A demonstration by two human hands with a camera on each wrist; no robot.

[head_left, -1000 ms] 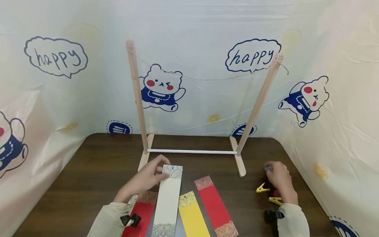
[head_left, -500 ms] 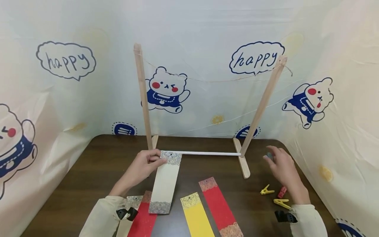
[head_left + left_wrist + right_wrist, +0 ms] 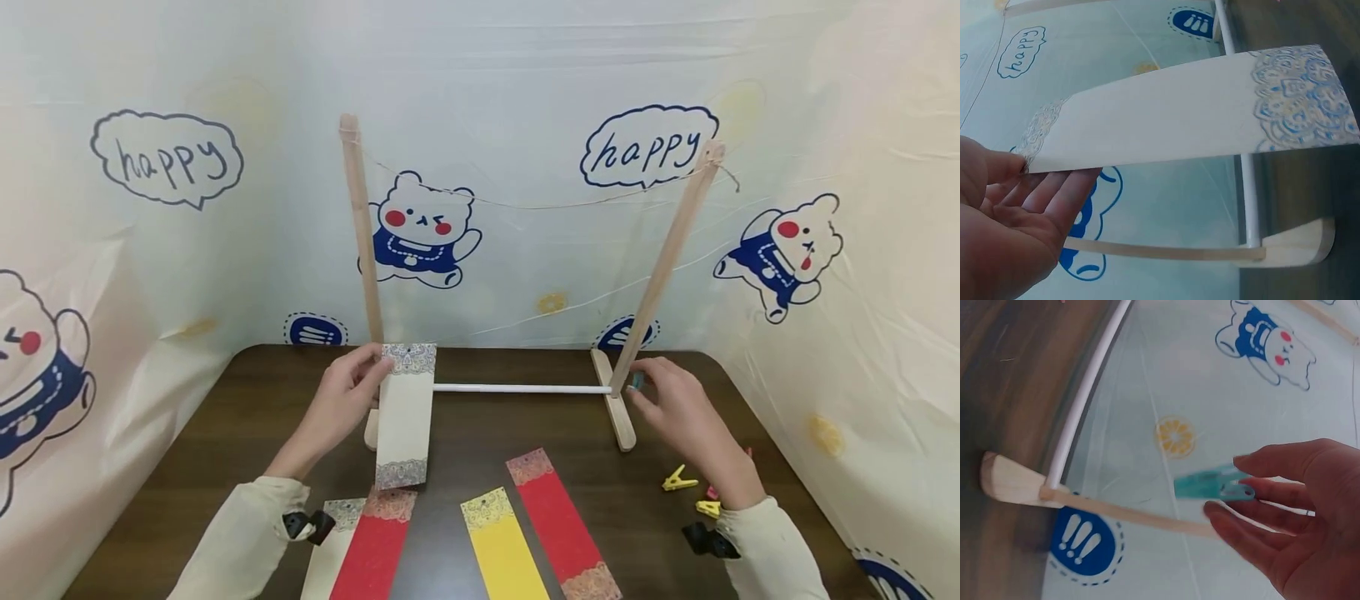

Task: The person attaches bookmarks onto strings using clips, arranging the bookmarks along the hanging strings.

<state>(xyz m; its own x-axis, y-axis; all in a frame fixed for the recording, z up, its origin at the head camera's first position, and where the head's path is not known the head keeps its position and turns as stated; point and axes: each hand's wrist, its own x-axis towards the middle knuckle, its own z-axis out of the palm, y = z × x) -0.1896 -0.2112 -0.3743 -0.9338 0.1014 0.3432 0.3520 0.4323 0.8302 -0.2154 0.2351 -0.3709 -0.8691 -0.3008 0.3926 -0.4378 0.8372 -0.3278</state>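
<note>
In the head view, the left hand [image 3: 340,392] pinches a white rectangular card with lace-patterned ends [image 3: 404,421] by its edge at 11 o'clock, the card at 7 o'clock from centre; the right hand [image 3: 681,410], at 4 o'clock, pinches a teal plastic clip [image 3: 1202,486]

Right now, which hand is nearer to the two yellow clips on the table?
Right. The right hand, holding a teal clip, is just beyond the yellow clips; the left hand is far to their left, gripping a white card near its top.
</note>
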